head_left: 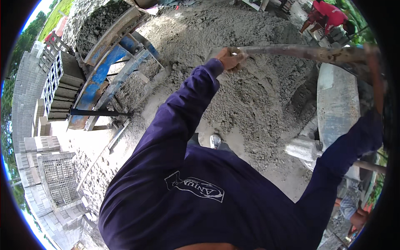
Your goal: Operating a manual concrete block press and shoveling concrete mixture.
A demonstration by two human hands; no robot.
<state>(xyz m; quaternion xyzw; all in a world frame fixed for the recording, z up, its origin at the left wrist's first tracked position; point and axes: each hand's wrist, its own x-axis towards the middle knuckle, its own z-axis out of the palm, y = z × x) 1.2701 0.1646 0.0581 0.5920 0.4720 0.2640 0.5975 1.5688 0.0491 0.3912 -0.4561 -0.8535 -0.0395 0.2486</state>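
A long-handled shovel lies across the upper view, its shaft thickening toward the right, where it seems to fork into a grip. My left hand is closed around the shaft's left part. At the far right rim my right hand is at the handle's end and looks closed on it, though blur and the picture's edge hide most of its fingers. The blade cannot be made out behind my left hand. Beneath the shaft spreads a heap of wet grey mortar or concrete mix.
A grey-crusted, rounded metal body stands at right. A blue-painted metal frame is at left, beside stacked hollow blocks and a mesh-like block stack. A person in red bends at upper right; another person is at lower right.
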